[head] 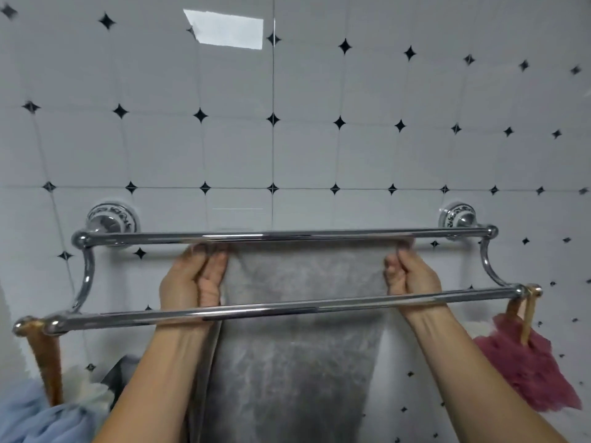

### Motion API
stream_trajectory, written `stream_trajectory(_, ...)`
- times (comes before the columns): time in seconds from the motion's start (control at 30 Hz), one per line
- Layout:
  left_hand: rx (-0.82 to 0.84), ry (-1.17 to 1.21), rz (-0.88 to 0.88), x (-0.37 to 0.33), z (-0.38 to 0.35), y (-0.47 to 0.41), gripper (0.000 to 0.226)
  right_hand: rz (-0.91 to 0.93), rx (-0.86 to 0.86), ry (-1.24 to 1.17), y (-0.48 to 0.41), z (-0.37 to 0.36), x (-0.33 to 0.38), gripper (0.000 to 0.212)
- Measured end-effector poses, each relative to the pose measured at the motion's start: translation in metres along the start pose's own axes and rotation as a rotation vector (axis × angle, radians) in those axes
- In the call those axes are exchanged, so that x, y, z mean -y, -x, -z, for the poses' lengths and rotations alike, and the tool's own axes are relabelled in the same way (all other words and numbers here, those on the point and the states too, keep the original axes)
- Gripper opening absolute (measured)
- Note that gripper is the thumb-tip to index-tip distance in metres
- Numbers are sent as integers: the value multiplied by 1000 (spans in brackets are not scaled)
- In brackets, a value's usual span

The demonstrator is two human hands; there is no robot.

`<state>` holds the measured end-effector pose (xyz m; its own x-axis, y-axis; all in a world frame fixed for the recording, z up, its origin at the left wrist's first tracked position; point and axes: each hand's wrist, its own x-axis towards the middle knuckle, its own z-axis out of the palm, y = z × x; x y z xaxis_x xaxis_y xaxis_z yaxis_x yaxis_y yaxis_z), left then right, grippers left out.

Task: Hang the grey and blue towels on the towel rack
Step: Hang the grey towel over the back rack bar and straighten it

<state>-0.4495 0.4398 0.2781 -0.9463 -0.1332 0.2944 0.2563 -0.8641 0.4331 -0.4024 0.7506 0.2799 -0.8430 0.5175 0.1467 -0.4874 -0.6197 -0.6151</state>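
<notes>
A chrome towel rack [287, 235] with two bars is fixed to the tiled wall; its front bar [256, 311] lies lower and nearer. The grey towel [294, 346] hangs stretched between my hands, its top edge just under the back bar and behind the front bar. My left hand [192, 279] grips the towel's top left corner. My right hand [411, 273] grips the top right corner. Both forearms pass under the front bar. The blue towel [35, 417] lies bunched at the lower left.
A pink mesh sponge [527, 369] hangs by a cord from the front bar's right end. An orange-brown strap [48, 362] hangs from the left end. White tiled wall [319, 139] with black diamonds fills the background.
</notes>
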Motion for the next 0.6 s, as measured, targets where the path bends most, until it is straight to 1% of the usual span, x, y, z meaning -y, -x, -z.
stream_trajectory(0.07,46,40,-36,-2,-11,-4,32,34,28,-27,-7,-16,8,28)
stream_trajectory(0.13,96,78,-74,-5,-26,-7,29,-10,118,-84,-13,-26,19,21)
stream_trajectory(0.2,153,91,-97,-6,-37,-6,31,-43,222,-178,-16,-33,26,22)
stream_trajectory(0.27,196,90,-105,-7,-41,-5,33,-37,268,-282,-17,-34,28,20)
stream_trajectory(0.37,317,68,-138,-4,-33,-4,38,22,338,-330,-18,-24,26,18)
stream_trajectory(0.4,346,90,-151,-3,-29,-4,38,28,392,-352,-21,-18,26,23)
stream_trajectory(0.47,353,191,-160,-4,-21,-3,32,-18,582,-437,-25,-7,25,37)
stream_trajectory(0.5,369,249,-161,-4,-19,-2,29,-12,624,-430,-24,-5,26,38)
stream_trajectory(0.53,404,292,-164,-3,-19,0,26,32,633,-387,-23,-5,27,35)
stream_trajectory(0.57,426,308,-174,-2,-21,1,22,88,633,-358,-21,-7,28,30)
stream_trajectory(0.6,412,295,-193,0,-25,2,20,110,608,-331,-19,-11,30,30)
